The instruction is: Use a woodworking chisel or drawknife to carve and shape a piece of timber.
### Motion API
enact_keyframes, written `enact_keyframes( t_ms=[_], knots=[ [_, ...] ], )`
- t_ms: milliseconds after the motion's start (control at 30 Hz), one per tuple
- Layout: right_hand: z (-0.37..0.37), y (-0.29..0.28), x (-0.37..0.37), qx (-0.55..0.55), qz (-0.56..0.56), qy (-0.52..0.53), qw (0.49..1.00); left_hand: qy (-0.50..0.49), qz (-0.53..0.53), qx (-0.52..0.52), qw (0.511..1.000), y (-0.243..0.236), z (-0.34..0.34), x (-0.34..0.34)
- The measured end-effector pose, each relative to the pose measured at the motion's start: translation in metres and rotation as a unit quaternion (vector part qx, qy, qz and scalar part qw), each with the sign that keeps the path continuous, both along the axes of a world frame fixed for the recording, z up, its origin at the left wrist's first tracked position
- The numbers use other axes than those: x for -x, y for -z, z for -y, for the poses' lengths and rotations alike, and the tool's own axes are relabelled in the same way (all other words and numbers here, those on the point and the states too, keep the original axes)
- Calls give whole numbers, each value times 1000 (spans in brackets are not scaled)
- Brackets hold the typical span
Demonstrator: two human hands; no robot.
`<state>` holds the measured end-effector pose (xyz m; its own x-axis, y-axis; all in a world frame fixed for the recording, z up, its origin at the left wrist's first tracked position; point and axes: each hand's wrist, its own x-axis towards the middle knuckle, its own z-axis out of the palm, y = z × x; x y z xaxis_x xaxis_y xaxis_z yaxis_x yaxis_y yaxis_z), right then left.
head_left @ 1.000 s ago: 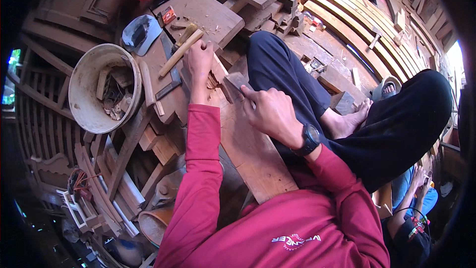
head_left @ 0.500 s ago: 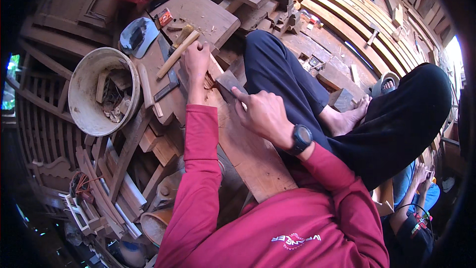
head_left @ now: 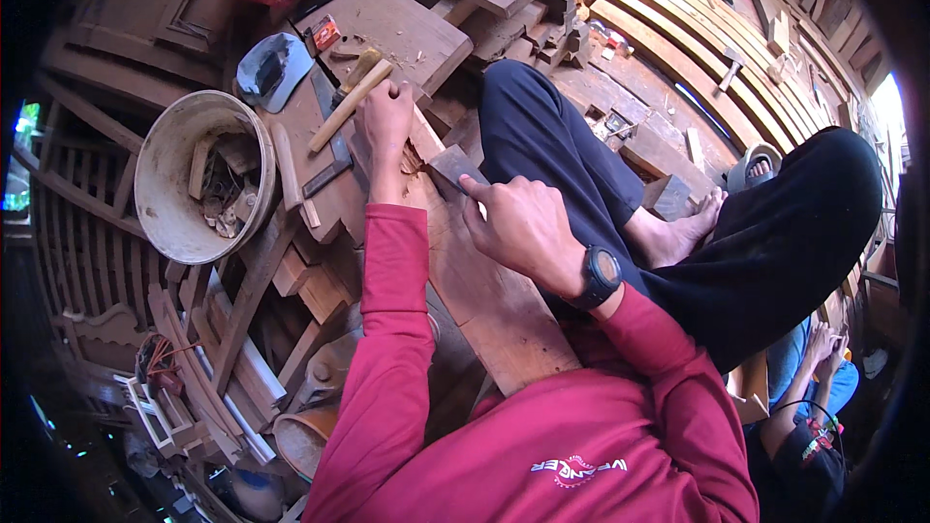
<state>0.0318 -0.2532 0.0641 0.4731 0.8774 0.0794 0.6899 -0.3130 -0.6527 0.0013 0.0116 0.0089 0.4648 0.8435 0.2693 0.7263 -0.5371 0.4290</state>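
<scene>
A long brown wooden board (head_left: 494, 315) slants from my lap toward the far left, with a pale, rough-cut patch near its far end. My left hand (head_left: 387, 116) is closed at that end, on the board's left edge; its fingertips are partly hidden. In my right hand (head_left: 528, 223) is a flat grey metal blade (head_left: 449, 166), held against the board just nearer than the rough patch. The thumb lies along its top, and its rear part is hidden in the palm. Beside my left hand lies a round pale wooden handle (head_left: 351, 107).
A white bucket (head_left: 148, 184) of wood scraps stands left, near a blue cap (head_left: 274, 73) and a dark metal square (head_left: 329, 174). Planks (head_left: 392, 19) lie beyond. A hammer (head_left: 730, 68) rests at the far right. Another person's hands (head_left: 823, 349) show at lower right.
My right hand and the blade have shifted slightly back toward me and to the right, with the wrist turned a little. The left hand stays at the board's far end.
</scene>
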Motion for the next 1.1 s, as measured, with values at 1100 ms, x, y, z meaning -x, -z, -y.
enact_keyframes(
  t_ms=[1100],
  knots=[
    [0,9,-3,15,23,-20,999,-5,-4,0,1000,-2,-1,-1]
  ],
)
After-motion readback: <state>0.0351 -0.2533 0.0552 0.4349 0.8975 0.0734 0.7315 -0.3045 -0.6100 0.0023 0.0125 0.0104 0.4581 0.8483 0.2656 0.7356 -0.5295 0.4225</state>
